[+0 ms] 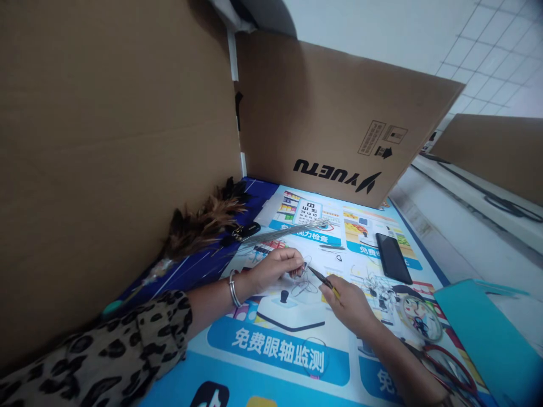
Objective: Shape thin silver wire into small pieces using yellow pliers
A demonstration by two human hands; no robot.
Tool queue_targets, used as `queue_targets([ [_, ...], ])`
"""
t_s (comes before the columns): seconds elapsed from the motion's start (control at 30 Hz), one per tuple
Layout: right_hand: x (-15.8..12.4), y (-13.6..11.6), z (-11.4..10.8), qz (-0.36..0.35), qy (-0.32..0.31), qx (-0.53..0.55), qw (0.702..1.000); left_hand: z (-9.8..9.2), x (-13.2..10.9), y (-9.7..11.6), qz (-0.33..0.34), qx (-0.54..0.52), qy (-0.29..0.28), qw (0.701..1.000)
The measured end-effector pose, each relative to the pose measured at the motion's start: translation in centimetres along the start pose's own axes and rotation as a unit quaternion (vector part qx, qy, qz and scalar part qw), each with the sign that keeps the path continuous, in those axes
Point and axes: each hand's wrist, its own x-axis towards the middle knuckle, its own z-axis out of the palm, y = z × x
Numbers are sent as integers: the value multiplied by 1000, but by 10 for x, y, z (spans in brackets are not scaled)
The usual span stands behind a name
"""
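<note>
My left hand [278, 268] is closed in a pinch on a thin piece of bent wire [303, 285], whose loops hang below the fingers over the printed sheet. A silver bangle [233, 288] circles that wrist. In my right hand [350, 302] is a pair of pliers [321, 276] with dark, pointed jaws and yellow handles, gripped in a closed fist. The tips of the jaws point left, close beside the wire; whether they touch it I cannot tell. A bundle of straight thin wires [288, 230] lies just beyond my left hand.
A black phone [393, 258] lies at the right, with a roll of clear tape [419, 316] nearer me. Brown feathers [203, 220] line the left side. Cardboard walls [331, 113] stand at the left and back. A teal folder [487, 333] sits at the right edge.
</note>
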Motion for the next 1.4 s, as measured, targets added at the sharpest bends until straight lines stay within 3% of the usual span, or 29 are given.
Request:
queue_targets([
  [0.2,1,3,2,-7,14,-20,1000,-2,1,2,-9,-32,-22,999],
  [0.5,1,8,3,4,28,-6,1000,-6,5,-12,-15,-79,-16,997],
  [0.83,0,9,4,4,38,-1,999,-6,2,-4,-25,-71,-29,997],
  [1.4,1,9,9,-1,67,-5,998,-10,5,-12,-6,-50,-24,998],
])
